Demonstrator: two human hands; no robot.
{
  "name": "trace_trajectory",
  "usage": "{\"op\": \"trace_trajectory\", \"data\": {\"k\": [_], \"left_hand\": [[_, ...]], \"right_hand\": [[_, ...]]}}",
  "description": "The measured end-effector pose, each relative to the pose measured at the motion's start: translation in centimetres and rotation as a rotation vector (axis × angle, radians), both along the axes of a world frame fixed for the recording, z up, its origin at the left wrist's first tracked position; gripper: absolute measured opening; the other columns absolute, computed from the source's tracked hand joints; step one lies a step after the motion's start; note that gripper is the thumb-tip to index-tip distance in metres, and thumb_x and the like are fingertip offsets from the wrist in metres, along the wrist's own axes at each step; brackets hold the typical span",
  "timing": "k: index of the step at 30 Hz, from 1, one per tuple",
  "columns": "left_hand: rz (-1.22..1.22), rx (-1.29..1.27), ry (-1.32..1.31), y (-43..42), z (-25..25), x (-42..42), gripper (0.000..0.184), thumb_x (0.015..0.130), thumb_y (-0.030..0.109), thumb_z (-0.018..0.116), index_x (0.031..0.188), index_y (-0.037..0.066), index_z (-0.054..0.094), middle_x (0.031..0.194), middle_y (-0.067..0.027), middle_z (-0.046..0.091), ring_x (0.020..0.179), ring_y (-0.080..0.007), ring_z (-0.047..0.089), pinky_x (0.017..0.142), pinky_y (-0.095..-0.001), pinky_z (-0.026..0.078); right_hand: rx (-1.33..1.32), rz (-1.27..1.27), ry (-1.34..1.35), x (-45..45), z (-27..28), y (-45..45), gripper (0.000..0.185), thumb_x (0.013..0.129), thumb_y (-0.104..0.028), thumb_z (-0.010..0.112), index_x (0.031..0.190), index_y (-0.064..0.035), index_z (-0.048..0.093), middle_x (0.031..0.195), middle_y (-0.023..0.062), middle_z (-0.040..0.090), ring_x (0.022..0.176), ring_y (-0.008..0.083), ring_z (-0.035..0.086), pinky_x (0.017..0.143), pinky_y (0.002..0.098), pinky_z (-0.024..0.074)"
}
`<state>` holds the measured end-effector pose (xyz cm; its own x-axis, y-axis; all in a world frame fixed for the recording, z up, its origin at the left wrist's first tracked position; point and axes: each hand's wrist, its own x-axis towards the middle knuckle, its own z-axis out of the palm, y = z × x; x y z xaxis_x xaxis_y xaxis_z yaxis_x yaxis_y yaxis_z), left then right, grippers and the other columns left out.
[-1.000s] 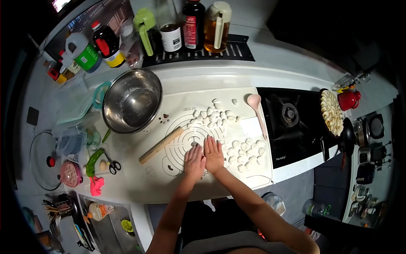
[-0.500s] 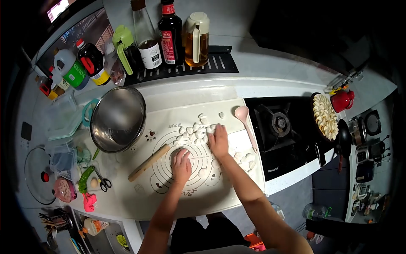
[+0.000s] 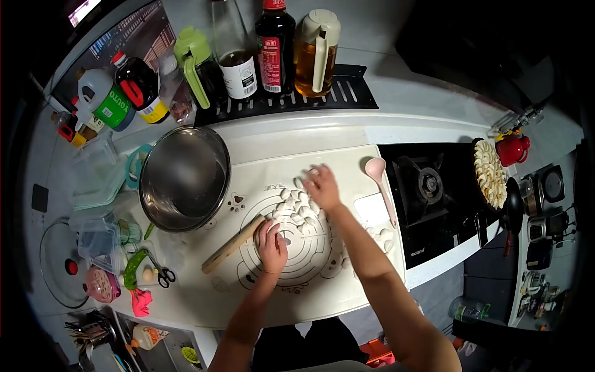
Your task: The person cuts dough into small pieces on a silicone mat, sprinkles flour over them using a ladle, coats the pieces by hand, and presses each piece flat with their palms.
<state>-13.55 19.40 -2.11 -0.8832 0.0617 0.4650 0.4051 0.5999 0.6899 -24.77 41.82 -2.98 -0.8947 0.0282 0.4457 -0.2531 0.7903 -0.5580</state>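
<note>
Small white dough pieces (image 3: 299, 208) lie in a loose cluster on the pale printed kneading mat (image 3: 248, 304). My right hand (image 3: 323, 188) is over the cluster's far right edge, its fingers spread; any dough beneath the palm is hidden. My left hand (image 3: 273, 248) rests low on the mat at the cluster's near left, fingers apart and slightly bent. Just left of its fingertips is the end of a wooden rolling pin (image 3: 232, 245), lying diagonally. More dough pieces (image 3: 385, 235) sit at the mat's right side, partly behind my right forearm.
A large steel bowl (image 3: 185, 180) stands at the mat's left. On the right are a pink spoon (image 3: 379, 180), a black gas hob (image 3: 427, 204) and a pan of filled dumplings (image 3: 491, 177). Bottles line a black rack (image 3: 285, 105) behind. Scissors (image 3: 162, 273) lie at left.
The view has shifted, moving the scene rightward. My right hand has moved away from my body to the cluster's far edge, fingers now more spread. My left hand is nearer the rolling pin's end.
</note>
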Motion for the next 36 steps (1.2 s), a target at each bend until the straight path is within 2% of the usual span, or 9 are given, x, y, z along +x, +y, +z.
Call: {"op": "trace_trajectory", "data": {"k": [6, 9, 13, 18, 21, 26, 29, 32, 36], "left_hand": [[0.067, -0.295, 0.028, -4.2, 1.1, -2.4, 0.033, 0.089, 0.011, 0.05, 0.12, 0.007, 0.057, 0.13, -0.0125, 0.052, 0.124, -0.0361, 0.045, 0.107, -0.0524, 0.028], [0.029, -0.256, 0.026, -6.7, 0.5, -3.4, 0.034, 0.087, 0.012, 0.052, 0.12, 0.006, 0.057, 0.13, -0.0126, 0.053, 0.124, -0.0376, 0.044, 0.107, -0.0518, 0.029], [-0.118, -0.219, -0.048, -5.5, 1.8, -3.5, 0.043, 0.083, 0.02, 0.06, 0.125, 0.009, 0.058, 0.138, -0.0123, 0.047, 0.131, -0.0396, 0.037, 0.108, -0.0535, 0.028], [-0.63, -0.651, -0.068, -1.3, 3.5, -1.6, 0.05, 0.083, 0.046, 0.062, 0.129, 0.027, 0.057, 0.145, -0.0089, 0.04, 0.136, -0.0383, 0.031, 0.108, -0.0601, 0.021], [-0.525, -0.659, 0.025, -1.8, 0.9, -2.4, 0.052, 0.083, 0.05, 0.061, 0.13, 0.029, 0.057, 0.148, -0.0065, 0.038, 0.138, -0.0377, 0.027, 0.109, -0.0606, 0.019], [-0.264, -0.705, -0.054, -5.5, 1.8, -1.1, 0.06, 0.084, 0.048, 0.061, 0.138, 0.023, 0.05, 0.153, -0.0125, 0.029, 0.137, -0.0427, 0.026, 0.109, -0.059, 0.02], [-0.185, -0.678, -0.153, -6.0, 1.2, 2.8, 0.06, 0.085, 0.043, 0.061, 0.139, 0.021, 0.047, 0.153, -0.0138, 0.028, 0.136, -0.046, 0.025, 0.107, -0.0618, 0.022], [-0.245, -0.598, -0.09, -5.0, 1.3, 6.6, 0.05, 0.085, 0.039, 0.061, 0.131, 0.022, 0.056, 0.148, -0.0136, 0.036, 0.135, -0.0459, 0.028, 0.107, -0.0632, 0.02], [-0.167, -0.545, -0.04, -2.9, 0.1, 7.4, 0.041, 0.085, 0.035, 0.062, 0.122, 0.018, 0.061, 0.144, -0.0128, 0.041, 0.134, -0.0428, 0.031, 0.107, -0.0627, 0.019]], "right_hand": [[0.045, 0.19, 0.076, 5.8, 3.1, -8.8, 0.028, 0.081, -0.022, 0.065, 0.107, -0.0134, 0.069, 0.12, 0.0068, 0.061, 0.118, 0.0358, 0.05, 0.095, 0.0449, 0.0428], [-0.231, 0.385, -0.039, 9.7, 3.0, -10.0, 0.026, 0.083, -0.013, 0.062, 0.108, -0.0102, 0.067, 0.121, 0.0099, 0.061, 0.113, 0.0347, 0.054, 0.094, 0.0436, 0.0432], [-0.313, -0.225, -0.017, 14.6, 4.7, -10.1, 0.028, 0.084, -0.004, 0.056, 0.111, -0.0032, 0.064, 0.118, 0.0183, 0.06, 0.107, 0.0359, 0.056, 0.094, 0.0431, 0.0434], [-0.102, -0.056, -0.103, 19.9, 3.9, -9.7, 0.037, 0.08, -0.005, 0.059, 0.117, -0.0051, 0.061, 0.124, 0.0179, 0.056, 0.111, 0.0368, 0.054, 0.098, 0.0487, 0.0411], [0.223, -0.149, -0.183, 21.2, 3.6, -8.4, 0.039, 0.079, -0.009, 0.06, 0.118, -0.0079, 0.061, 0.126, 0.0148, 0.056, 0.116, 0.0371, 0.052, 0.1, 0.0541, 0.0375], [0.375, -0.294, -0.186, 21.8, 2.8, -3.7, 0.037, 0.08, -0.009, 0.058, 0.117, -0.0084, 0.062, 0.13, 0.0119, 0.054, 0.125, 0.0368, 0.045, 0.104, 0.0573, 0.0318], [0.331, -0.307, -0.136, 21.7, 3.7, -3.4, 0.038, 0.077, -0.004, 0.06, 0.115, -0.0056, 0.062, 0.126, 0.013, 0.057, 0.122, 0.0368, 0.048, 0.103, 0.0532, 0.0356], [-0.003, -0.078, -0.026, 19.5, 4.1, -5.2, 0.035, 0.076, 0.0, 0.062, 0.111, -0.0028, 0.063, 0.117, 0.0166, 0.06, 0.101, 0.0352, 0.058, 0.088, 0.0421, 0.0477], [-0.087, 0.054, -0.06, 16.2, 3.3, -6.7, 0.028, 0.077, -0.002, 0.062, 0.105, -0.0036, 0.066, 0.103, 0.0143, 0.064, 0.092, 0.0343, 0.06, 0.08, 0.041, 0.05]]}}
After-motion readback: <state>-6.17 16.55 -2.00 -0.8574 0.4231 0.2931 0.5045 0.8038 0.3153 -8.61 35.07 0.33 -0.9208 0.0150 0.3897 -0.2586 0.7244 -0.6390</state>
